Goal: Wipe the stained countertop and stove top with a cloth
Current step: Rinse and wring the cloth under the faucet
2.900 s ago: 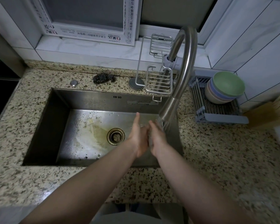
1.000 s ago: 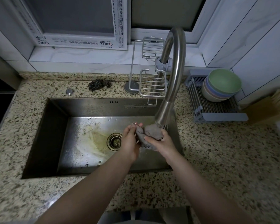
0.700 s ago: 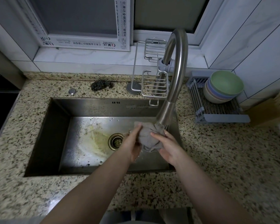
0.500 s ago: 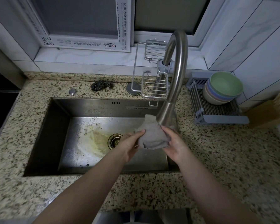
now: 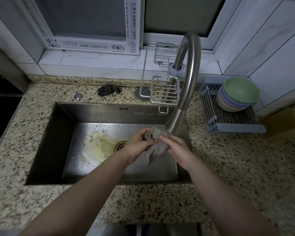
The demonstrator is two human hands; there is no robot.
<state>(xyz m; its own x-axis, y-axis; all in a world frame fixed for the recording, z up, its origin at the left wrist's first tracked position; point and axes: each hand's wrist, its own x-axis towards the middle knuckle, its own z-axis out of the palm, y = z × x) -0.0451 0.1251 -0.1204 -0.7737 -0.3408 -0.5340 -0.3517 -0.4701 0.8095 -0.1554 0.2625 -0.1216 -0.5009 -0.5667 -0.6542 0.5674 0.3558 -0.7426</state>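
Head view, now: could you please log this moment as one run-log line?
step: rinsing | crumpled grey cloth: under steel faucet, over steel sink | left hand: grip on cloth | right hand: grip on cloth

Dim kitchen, white marbled wall tiles (image 5: 271, 53), window (image 5: 85, 19) above a pale sill (image 5: 92, 59)

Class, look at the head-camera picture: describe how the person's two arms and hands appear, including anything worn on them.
Both forearms are bare up to the picture's lower edge: no sleeves show. The left hand and the right hand wear no gloves, and no rings, watch or bracelet show on fingers or wrists. The light is dim, so finer marks cannot be told.
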